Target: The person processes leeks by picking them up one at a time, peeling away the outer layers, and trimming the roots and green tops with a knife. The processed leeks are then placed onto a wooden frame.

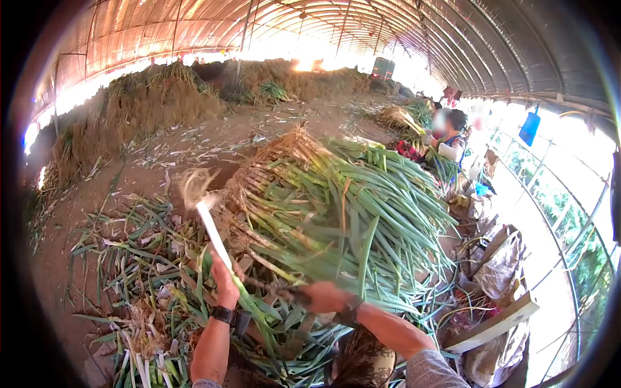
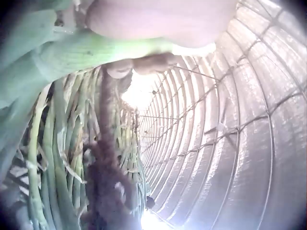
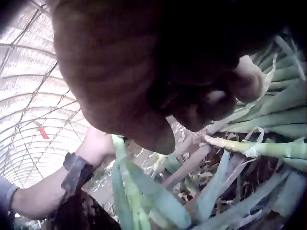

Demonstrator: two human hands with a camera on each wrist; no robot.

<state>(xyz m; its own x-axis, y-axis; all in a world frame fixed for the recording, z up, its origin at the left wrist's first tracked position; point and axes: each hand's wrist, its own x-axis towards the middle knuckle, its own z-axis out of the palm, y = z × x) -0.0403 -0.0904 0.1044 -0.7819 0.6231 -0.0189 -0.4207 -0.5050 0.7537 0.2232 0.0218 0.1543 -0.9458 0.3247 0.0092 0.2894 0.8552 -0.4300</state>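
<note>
A long green onion (image 1: 213,231), white stalk and shaggy roots uppermost, slants across in front of the big pile. My left hand (image 1: 224,281) grips it where white turns to green, and its leaves hang below the wrist. In the left wrist view the stalk (image 2: 96,53) passes under the thumb. Just to the right, my right hand (image 1: 323,299) holds a dark, narrow tool (image 1: 275,287) that points toward the left hand; blur hides its kind. In the right wrist view the curled fingers are in shadow, close over the leaves (image 3: 153,194).
A large heap of untrimmed green onions (image 1: 349,200) lies ahead. Stripped leaves (image 1: 142,239) litter the ground at left, with cleaned white stalks (image 1: 145,362) at lower left. A wooden plank (image 1: 495,323) and sacks (image 1: 501,262) are at right. Another person (image 1: 453,139) sits farther back.
</note>
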